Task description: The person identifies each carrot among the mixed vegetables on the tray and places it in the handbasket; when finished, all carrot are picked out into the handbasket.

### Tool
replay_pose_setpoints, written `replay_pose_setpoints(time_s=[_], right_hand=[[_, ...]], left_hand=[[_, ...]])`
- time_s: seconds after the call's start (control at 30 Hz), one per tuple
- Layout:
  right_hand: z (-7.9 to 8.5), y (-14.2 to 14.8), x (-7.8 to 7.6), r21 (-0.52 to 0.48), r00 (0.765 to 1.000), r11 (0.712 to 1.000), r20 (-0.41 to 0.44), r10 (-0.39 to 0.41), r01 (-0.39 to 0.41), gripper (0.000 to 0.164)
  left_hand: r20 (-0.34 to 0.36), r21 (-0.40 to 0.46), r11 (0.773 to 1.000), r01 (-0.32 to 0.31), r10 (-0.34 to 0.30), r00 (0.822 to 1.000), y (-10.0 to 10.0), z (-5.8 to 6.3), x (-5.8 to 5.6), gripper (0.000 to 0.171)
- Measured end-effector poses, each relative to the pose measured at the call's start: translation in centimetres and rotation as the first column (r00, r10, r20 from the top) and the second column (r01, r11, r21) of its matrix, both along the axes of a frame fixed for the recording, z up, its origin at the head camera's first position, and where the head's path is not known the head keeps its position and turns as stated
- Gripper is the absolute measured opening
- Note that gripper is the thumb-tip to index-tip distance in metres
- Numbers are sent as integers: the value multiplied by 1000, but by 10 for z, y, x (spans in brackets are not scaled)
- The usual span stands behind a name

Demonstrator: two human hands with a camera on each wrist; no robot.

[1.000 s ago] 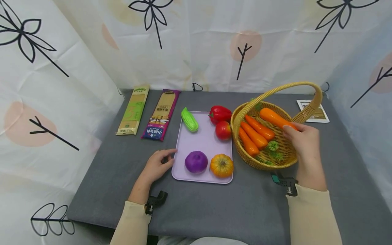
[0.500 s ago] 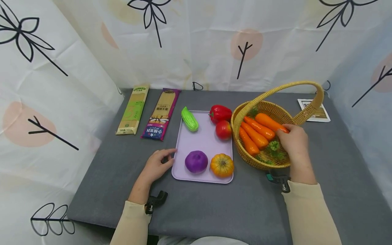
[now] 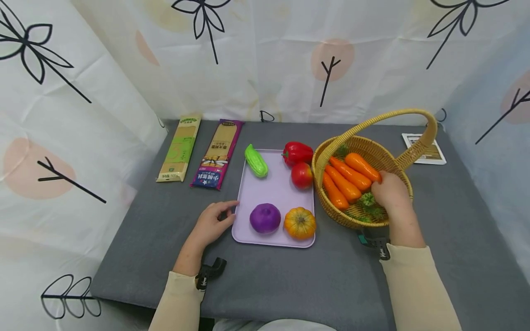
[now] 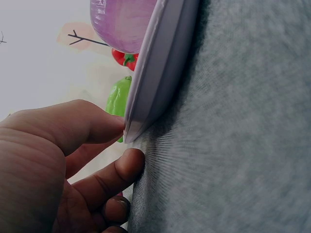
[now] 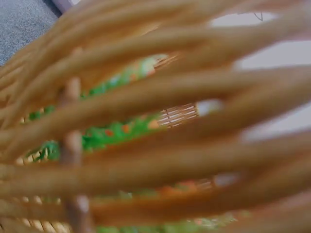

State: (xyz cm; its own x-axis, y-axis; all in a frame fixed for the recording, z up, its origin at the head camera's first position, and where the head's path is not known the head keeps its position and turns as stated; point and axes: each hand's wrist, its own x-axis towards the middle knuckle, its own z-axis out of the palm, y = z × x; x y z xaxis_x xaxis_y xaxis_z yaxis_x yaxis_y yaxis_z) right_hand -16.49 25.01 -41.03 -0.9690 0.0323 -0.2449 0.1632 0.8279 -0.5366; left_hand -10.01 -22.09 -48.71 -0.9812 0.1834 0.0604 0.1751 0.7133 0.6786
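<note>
My right hand reaches over the near right rim into a woven basket and pinches the end of an orange carrot. Several more carrots lie beside it, with green leafy tops. The right wrist view is filled by the blurred basket weave, which hides the fingers. My left hand rests at the left edge of a lilac tray; a fingertip touches the rim, the other fingers loosely bent. On the tray sit a purple round vegetable, a small pumpkin, a tomato and a green vegetable.
A red bell pepper sits at the tray's back right corner, close to the basket. Two noodle packs, one green and one purple, lie at the back left. A white-framed card lies behind the basket, whose tall handle arches above.
My right hand has moved left and down into the basket, lowering the carrot in beside the others. The left hand has stayed at the tray's edge.
</note>
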Motion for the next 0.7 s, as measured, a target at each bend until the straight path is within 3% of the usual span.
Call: replay_pose_setpoints(time_s=[0.13, 0.27, 0.5, 0.7], right_hand=[[2, 0, 1, -9, 992, 995, 79, 98, -97, 66], [3, 0, 2, -24, 989, 993, 88, 118, -116, 66], [7, -1, 5, -43, 990, 990, -26, 137, -138, 63], [18, -1, 14, -50, 985, 993, -137, 103, -110, 63]], left_hand=[[6, 4, 1000, -1, 1, 1000, 0, 1, 0, 34], [18, 7, 1000, -2, 2, 1000, -1, 2, 1, 35], [22, 10, 1000, -6, 6, 1000, -1, 2, 2, 34], [43, -5, 1000, 9, -8, 999, -1, 1, -1, 35]])
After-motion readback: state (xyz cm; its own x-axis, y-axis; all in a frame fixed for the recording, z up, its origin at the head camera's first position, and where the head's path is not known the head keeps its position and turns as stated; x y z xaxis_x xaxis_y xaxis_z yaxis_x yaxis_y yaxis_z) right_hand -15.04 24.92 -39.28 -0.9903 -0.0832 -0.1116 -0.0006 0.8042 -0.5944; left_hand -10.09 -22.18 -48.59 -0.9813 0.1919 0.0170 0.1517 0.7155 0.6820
